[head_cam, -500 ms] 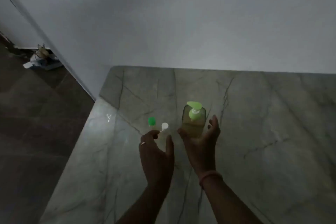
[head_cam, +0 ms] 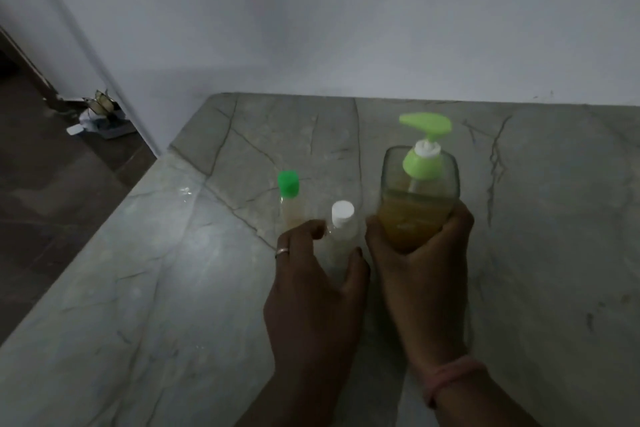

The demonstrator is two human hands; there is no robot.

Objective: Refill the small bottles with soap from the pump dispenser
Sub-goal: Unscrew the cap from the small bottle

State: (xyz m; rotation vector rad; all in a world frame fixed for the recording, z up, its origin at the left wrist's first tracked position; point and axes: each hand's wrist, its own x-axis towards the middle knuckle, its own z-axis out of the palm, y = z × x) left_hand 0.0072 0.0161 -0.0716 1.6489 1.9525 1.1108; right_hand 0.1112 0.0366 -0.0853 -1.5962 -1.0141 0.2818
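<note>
Right hand (head_cam: 420,274) is gripping the dispenser (head_cam: 419,194) low on its body, likely steadying it on the table (head_cam: 173,288) for pumping. Left hand (head_cam: 315,291) is curling around the white-capped bottle (head_cam: 341,239), fingers and thumb on its sides; the green-capped bottle (head_cam: 290,201) is standing just beside. Both caps on; no legible labels.

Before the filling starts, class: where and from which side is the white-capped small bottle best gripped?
Grip the white-capped bottle round its clear body below the cap, coming from the near left, as the left hand does. It stands upright, the pump dispenser crowds its right, and the cap must probably stay free for unscrewing.
</note>
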